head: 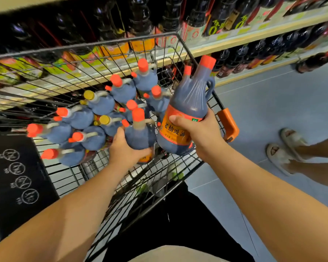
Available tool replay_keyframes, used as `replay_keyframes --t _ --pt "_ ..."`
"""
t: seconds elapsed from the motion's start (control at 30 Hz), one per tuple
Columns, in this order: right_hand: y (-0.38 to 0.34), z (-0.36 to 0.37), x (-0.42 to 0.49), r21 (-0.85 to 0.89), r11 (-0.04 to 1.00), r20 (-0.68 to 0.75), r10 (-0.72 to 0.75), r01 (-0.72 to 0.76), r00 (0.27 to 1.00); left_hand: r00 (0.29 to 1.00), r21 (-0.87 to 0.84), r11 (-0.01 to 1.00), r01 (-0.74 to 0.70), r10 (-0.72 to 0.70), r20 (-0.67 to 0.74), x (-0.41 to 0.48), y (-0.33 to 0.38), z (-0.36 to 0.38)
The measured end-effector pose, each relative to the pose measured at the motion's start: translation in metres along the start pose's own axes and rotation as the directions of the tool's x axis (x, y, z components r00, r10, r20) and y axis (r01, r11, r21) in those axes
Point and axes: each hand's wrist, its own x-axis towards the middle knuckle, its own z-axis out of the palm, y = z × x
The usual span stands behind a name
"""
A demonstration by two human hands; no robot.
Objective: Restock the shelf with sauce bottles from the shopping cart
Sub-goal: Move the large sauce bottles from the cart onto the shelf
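Over cart [95, 45], R grip [197, 133] round "老抽豉油" btl [189, 103], L grip [121, 148] round 2nd btl [140, 134].

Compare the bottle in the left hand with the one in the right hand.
The left-hand bottle is held low in the cart among the other bottles; the right-hand bottle is raised above them. The left hand covers most of the left-hand bottle's label; the right-hand bottle's orange label faces the camera. Both hold dark sauce, have orange-red caps and a side handle.
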Motion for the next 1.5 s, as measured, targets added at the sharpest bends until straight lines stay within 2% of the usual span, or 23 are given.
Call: replay_keyframes --t 0.07,0.27,0.47,0.67,0.77,0.93,1.2,1.5 --pt "-0.005 -0.002 -0.013 -0.026 1.0 -0.012 0.0 0.0 1.0 0.999 -0.029 0.999 -0.027 0.028 0.042 -0.007 0.014 -0.011" --pt "-0.039 -0.011 -0.06 -0.015 0.998 -0.079 -0.065 0.064 0.995 0.962 -0.072 0.97 -0.231 0.239 0.135 -0.038 0.067 -0.05" --pt "-0.075 -0.032 -0.091 0.006 0.987 -0.103 -0.156 0.158 0.982 0.919 -0.094 0.923 -0.373 0.382 0.101 -0.061 0.137 -0.062" --pt "-0.109 -0.071 -0.097 -0.025 0.959 -0.108 -0.284 0.283 0.953 0.887 -0.12 0.879 -0.462 0.461 -0.037 -0.08 0.195 -0.046" --pt "-0.125 -0.104 -0.092 -0.053 0.935 -0.076 -0.354 0.35 0.932 0.871 -0.126 0.862 -0.491 0.486 -0.071 -0.089 0.227 -0.027" --pt "-0.152 -0.166 -0.077 -0.119 0.922 -0.014 -0.372 0.367 0.928 0.846 -0.097 0.844 -0.527 0.511 -0.149 -0.104 0.28 0.019" --pt "-0.202 -0.246 -0.042 -0.214 0.862 0.054 -0.459 0.459 0.887 0.827 -0.155 0.827 -0.541 0.49 -0.276 -0.106 0.345 0.085" --pt "-0.25 -0.267 0.011 -0.254 0.787 0.024 -0.576 0.562 0.817 0.818 -0.092 0.84 -0.534 0.486 -0.306 -0.072 0.393 0.101"
